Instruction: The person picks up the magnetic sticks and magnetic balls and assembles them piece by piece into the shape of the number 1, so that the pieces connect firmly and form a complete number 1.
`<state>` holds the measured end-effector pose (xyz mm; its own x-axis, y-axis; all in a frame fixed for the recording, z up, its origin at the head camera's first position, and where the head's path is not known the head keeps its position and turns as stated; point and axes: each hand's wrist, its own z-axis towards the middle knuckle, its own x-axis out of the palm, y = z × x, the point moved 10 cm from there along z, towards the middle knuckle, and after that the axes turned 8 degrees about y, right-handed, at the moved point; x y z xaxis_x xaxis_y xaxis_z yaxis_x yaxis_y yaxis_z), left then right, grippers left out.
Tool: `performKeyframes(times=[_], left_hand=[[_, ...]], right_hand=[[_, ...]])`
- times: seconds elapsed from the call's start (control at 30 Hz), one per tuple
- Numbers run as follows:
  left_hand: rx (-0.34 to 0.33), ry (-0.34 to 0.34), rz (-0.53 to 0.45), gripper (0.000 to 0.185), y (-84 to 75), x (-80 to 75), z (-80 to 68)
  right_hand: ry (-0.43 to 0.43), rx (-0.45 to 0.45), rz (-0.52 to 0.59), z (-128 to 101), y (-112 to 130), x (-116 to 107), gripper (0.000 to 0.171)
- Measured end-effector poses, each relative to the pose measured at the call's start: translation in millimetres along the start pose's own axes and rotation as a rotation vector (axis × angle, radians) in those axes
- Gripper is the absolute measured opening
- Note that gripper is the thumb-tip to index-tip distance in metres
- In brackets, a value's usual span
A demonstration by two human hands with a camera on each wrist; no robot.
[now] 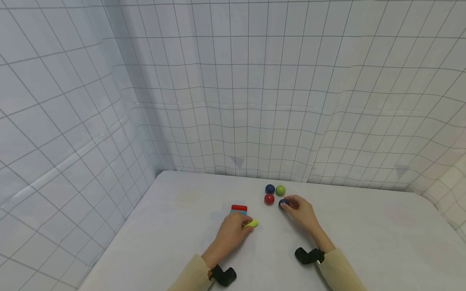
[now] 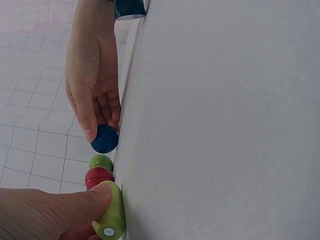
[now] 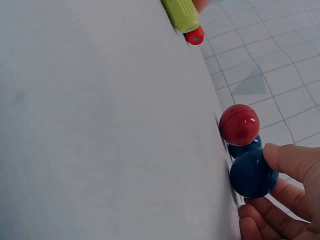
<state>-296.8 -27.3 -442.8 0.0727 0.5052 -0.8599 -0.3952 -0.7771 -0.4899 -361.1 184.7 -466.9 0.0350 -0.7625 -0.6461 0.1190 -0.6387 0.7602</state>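
My left hand (image 1: 232, 231) pinches a small yellow-green rounded bar (image 2: 113, 215) just over or on the table; the bar has a pale round spot on its end and ridges along one side. Behind that hand lie a red bar (image 1: 239, 207) and a light blue bar (image 1: 238, 211), the blue one partly covered. With thumb and fingers my right hand (image 1: 302, 212) holds a dark blue ball (image 3: 251, 173) low at the tabletop. Close by sit a red ball (image 1: 269, 199), a second dark blue ball (image 1: 270, 188) and a green ball (image 1: 280, 190).
The white table (image 1: 364, 234) stretches out on both sides of the hands. White grid-patterned curtains (image 1: 225, 89) hang along its back and sides. A black wrist device (image 1: 309, 256) is strapped at each sleeve.
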Motion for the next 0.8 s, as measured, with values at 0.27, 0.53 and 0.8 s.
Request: performKeyframes(times=[0.27,0.53,0.8], left_hand=[[-0.005,-0.009,0.008,0.022,-4.8,2.3,2.8],[-0.009,-0.012,0.004,0.023,-6.9,4.8,5.9],[-0.026,-0.003,-0.027,0.023,-7.5,8.7,6.9]], right_hand=[[-0.009,0.003,0.015,-2.8,-2.0,-0.4,0.031],[-0.023,-0.002,0.028,-4.1,-3.1,-1.5,0.03],[-0.024,-0.004,0.013,-5.4,-2.9,-1.0,0.028]])
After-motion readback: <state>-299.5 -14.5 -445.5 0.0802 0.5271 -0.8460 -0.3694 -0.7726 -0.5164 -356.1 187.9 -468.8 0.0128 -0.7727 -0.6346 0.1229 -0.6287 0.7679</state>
